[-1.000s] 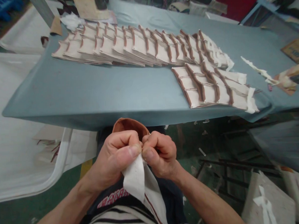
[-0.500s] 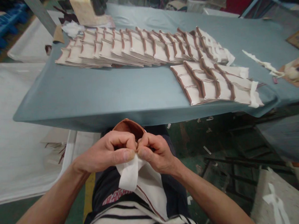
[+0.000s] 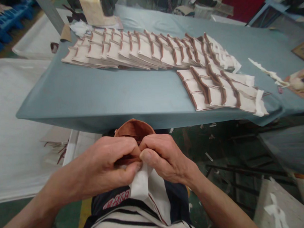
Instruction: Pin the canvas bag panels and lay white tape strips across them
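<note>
Both my hands pinch one piece in front of my chest, below the table edge. My left hand [image 3: 109, 163] and my right hand [image 3: 163, 156] are closed, thumbs meeting at the middle. The piece is a brown leather part [image 3: 134, 128] curving up behind my fingers, joined to a white cloth lining [image 3: 144, 187] that hangs down over my striped shirt. On the grey-blue table [image 3: 103, 95] lie a long fanned row of similar white-and-brown pieces [image 3: 144, 49] and a shorter fanned stack [image 3: 221, 88] near the front right edge.
A white sheet-covered surface [image 3: 15, 132] spreads at the left. White cloth scraps [image 3: 267, 71] and a brown-paper item [image 3: 299, 82] lie at the table's right end. A beige object [image 3: 95, 11] stands at the far edge. Dark metal frame bars [image 3: 238, 170] and a white sack [image 3: 277, 202] sit lower right.
My hands have tightened together and rolled over the piece; more of the brown leather now shows above my fingers, and less white lining sticks out between the thumbs. The view shifted slightly.
</note>
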`<action>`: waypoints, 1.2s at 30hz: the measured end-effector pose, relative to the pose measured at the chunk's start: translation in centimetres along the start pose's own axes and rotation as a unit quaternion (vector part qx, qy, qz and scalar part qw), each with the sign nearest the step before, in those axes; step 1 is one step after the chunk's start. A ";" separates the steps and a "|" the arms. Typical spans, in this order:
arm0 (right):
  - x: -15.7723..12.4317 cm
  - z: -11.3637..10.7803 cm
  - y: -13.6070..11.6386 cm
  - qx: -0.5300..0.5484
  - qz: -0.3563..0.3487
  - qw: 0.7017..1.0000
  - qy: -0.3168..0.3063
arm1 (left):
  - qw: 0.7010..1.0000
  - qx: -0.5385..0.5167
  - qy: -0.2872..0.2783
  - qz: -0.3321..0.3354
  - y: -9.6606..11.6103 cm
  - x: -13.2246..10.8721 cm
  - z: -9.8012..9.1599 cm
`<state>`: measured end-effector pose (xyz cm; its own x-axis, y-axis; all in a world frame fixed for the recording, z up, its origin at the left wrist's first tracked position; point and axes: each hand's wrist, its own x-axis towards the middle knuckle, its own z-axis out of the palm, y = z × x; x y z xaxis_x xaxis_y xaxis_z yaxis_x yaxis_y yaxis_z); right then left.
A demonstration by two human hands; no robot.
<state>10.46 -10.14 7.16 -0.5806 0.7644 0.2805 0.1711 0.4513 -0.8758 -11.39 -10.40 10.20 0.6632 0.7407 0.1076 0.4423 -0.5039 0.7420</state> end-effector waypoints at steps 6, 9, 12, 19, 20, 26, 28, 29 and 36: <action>0.1 -0.1 -0.2 0.097 0.099 0.989 -0.048 | 0.998 -0.059 -0.007 -0.019 -0.9 -0.3 0.1; -0.4 0.3 0.2 0.151 0.129 0.980 -0.015 | 0.990 -0.131 -0.038 -0.038 -1.5 -0.3 -0.2; -0.8 0.7 0.7 0.167 0.130 0.977 0.011 | 0.988 -0.149 -0.040 -0.031 -1.7 -0.4 -0.2; -1.3 0.4 0.9 0.180 0.109 0.978 0.002 | 0.993 -0.119 -0.014 -0.001 -0.8 0.0 0.1; -1.4 0.4 0.8 0.184 0.104 0.977 0.000 | 0.992 -0.127 -0.015 0.002 -0.8 0.1 0.1; -1.7 1.6 0.8 0.160 0.054 0.985 0.032 | 0.970 -0.241 -0.021 -0.007 -2.5 0.2 1.3; -1.7 2.0 1.4 0.165 0.037 0.984 0.058 | 0.965 -0.262 -0.019 -0.017 -3.0 0.0 1.5; -1.6 2.0 1.7 0.165 0.028 0.984 0.066 | 0.964 -0.263 -0.019 -0.020 -3.2 -0.1 1.4; -0.7 -0.8 3.1 -0.057 -0.094 0.992 0.061 | 0.971 -0.236 -0.023 -0.038 -3.4 -0.3 0.2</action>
<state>12.05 -8.90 4.54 -0.5117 0.7088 0.4856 0.1614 0.6345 -0.7559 -12.97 -9.06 7.52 0.6696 0.7425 0.0186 0.1731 -0.1804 0.9682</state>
